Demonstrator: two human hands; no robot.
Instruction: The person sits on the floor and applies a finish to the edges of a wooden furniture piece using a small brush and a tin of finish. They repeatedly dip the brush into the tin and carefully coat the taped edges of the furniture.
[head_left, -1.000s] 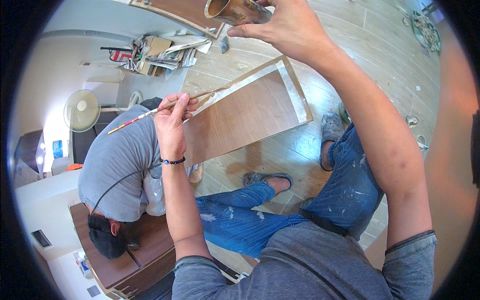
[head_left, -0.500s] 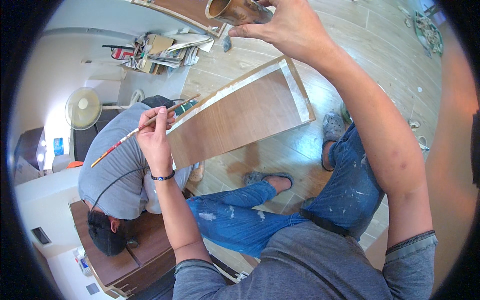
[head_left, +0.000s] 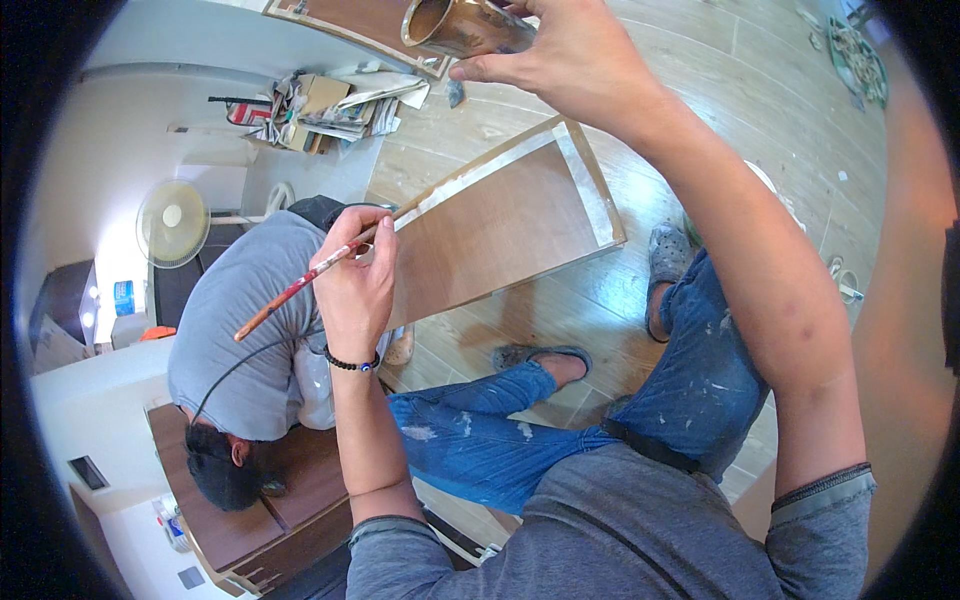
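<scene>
My left hand (head_left: 356, 278) is closed around a thin paintbrush (head_left: 290, 293) with a red, paint-specked handle. The handle slants down to the left, and the brush's other end is mostly hidden by my fingers beside the wooden panel (head_left: 480, 235). Pale strips run along the panel's far and right edges; whether it touches the brush I cannot tell. Up at the top, my right hand (head_left: 585, 65) grips a brown-stained cup (head_left: 470, 28), tipped with its mouth toward the left. The cup's contents are not visible.
A person in a grey shirt (head_left: 250, 320) bends over a brown cabinet (head_left: 215, 520) at left. Behind are a fan (head_left: 172, 223) and a heap of papers (head_left: 350, 110). Another framed panel (head_left: 360, 30) lies at the top. A green basin (head_left: 857, 60) stands far right.
My left hand has moved right with the paintbrush, closer to the panel's pale-striped edge. My right hand and the cup have shifted slightly left.
</scene>
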